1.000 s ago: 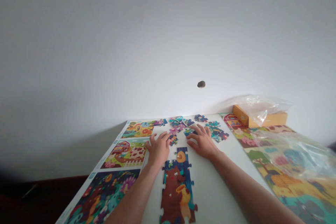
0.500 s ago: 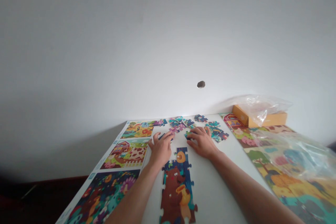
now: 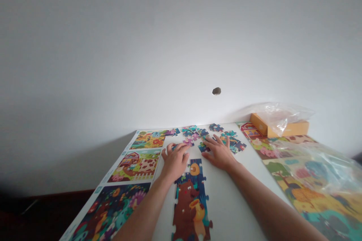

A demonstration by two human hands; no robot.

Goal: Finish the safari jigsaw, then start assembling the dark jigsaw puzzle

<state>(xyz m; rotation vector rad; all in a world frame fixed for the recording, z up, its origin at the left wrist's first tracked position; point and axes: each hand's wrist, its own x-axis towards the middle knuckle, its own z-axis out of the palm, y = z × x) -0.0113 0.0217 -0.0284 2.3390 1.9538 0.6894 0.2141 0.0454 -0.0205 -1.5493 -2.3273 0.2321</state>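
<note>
My left hand rests on the white table just left of the top of a partly joined bear puzzle strip. Its fingers are curled together over a small dark-blue puzzle piece that peeks out at the fingertips. To the right of it, my right hand lies flat with its fingers spread. Those fingertips touch a loose blue-green piece. Several loose pieces are scattered just beyond both hands.
Printed picture sheets line the left edge of the table, and a large picture sheet under clear plastic covers the right. An orange box with a plastic bag on it stands at the back right against the white wall.
My left hand has drawn back toward the bear strip with its fingers curling over a piece. My right hand has shifted slightly and spread its fingers flat again.
</note>
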